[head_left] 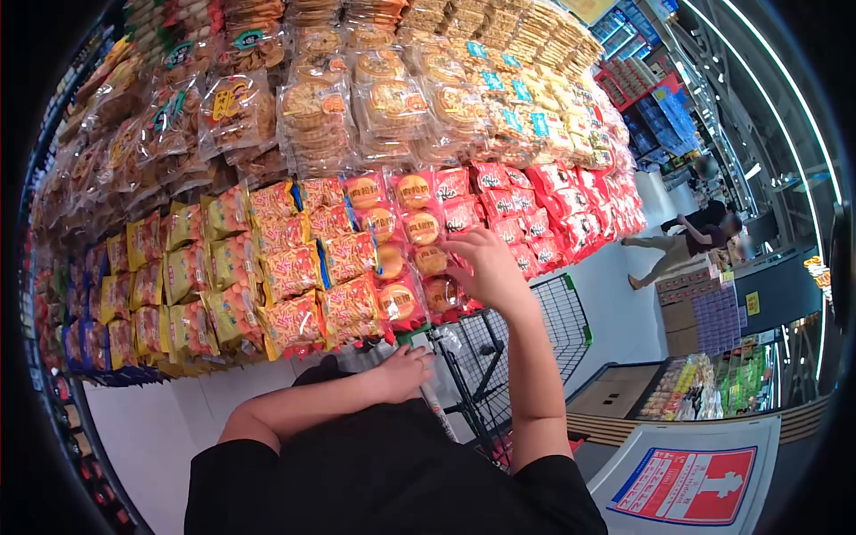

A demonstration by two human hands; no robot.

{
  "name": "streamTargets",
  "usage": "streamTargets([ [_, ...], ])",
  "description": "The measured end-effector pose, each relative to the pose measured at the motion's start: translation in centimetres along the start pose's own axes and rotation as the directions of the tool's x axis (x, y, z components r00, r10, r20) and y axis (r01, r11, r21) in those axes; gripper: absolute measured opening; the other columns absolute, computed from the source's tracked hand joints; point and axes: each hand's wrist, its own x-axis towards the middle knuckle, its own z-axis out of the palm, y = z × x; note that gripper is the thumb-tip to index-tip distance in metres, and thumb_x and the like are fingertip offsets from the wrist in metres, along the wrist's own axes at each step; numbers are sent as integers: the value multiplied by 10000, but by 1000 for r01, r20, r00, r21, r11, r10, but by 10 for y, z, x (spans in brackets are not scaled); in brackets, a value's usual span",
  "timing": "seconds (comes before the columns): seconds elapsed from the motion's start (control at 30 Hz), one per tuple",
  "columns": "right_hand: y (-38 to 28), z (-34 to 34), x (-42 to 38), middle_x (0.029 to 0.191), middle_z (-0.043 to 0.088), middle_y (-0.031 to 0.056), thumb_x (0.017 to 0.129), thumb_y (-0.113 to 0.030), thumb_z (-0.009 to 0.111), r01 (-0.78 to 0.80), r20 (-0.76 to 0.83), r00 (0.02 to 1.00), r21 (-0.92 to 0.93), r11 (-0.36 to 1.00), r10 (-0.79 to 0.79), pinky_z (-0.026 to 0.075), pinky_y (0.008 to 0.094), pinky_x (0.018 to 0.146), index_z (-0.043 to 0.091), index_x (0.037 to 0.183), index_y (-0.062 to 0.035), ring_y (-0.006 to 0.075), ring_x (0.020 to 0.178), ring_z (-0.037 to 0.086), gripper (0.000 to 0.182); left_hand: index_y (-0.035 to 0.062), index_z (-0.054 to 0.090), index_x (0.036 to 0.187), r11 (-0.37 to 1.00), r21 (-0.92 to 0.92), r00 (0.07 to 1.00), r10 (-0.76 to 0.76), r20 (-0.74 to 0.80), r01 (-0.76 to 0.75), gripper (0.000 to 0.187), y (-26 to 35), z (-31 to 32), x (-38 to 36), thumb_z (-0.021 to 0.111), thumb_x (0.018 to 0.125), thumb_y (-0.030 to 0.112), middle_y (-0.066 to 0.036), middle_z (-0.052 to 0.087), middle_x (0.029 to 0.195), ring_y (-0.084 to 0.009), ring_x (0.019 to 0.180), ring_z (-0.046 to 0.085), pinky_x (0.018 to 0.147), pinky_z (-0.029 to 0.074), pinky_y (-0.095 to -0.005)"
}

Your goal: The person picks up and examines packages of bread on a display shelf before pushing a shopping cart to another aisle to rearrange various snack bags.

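My right hand [488, 272] reaches up to the stacked snacks with fingers bent and spread apart. Its fingertips are at a red packet with a round cake [432, 259], apparently touching it without gripping. Another such cake packet [441, 292] lies just below. My left hand [406, 373] is lower, its fingers curled over the handle bar [434, 392] of a shopping cart [526, 343]. Part of the handle is hidden under that hand. Left of the cake packets are red-and-yellow snack bags [349, 257]; to the right are plain red packets [508, 203].
Clear-wrapped biscuits [392, 102] rise behind the packets, and brown snack bags [236, 111] stand at the upper left. A person [700, 236] walks in the aisle at right. A red-and-white sign [687, 481] lies at the lower right, near a display of bagged goods [682, 385].
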Motion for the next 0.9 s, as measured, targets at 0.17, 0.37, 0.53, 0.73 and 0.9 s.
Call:
streamTargets([
  [0.17,-10,49,-15,1287,616,129,752,-168,738,-79,18,996,-157,984,83,385,493,1095,639,1265,-118,312,1202,565,525,109,507,1420,994,-79,996,-68,57,72,712,-11,31,16,771,810,367,-164,326,1583,-342,1485,273,1159,282,-605],
  [0.37,-10,56,-27,1217,658,91,712,-191,765,-98,-98,992,-144,985,85,361,535,1125,708,1143,-154,265,1137,620,437,137,411,1503,997,-71,997,-30,66,35,805,-8,39,24,768,812,344,-122,215,1643,-300,1530,166,1174,242,-612],
  [0.53,-2,69,-38,1209,680,89,742,-168,756,-72,-212,975,-3,997,70,395,544,1096,729,1097,-129,264,1134,635,359,156,359,1532,996,-52,994,-62,95,67,862,-4,41,32,768,795,336,-100,184,1657,-277,1543,121,1193,193,-604],
  [0.73,4,44,-57,1186,684,127,807,-89,713,-27,-373,928,-31,999,14,441,490,1051,717,1085,-67,305,1122,632,279,154,326,1544,992,-89,991,-82,101,91,879,-5,42,35,765,801,320,-104,177,1657,-282,1547,90,1193,196,-606],
  [0.9,12,28,-84,1266,638,146,834,-152,732,-230,-346,909,46,972,231,512,422,940,673,1193,-62,329,1128,607,374,149,325,1543,989,-111,988,-85,132,100,857,0,28,34,755,821,319,-113,176,1654,-296,1547,76,1200,191,-590],
])
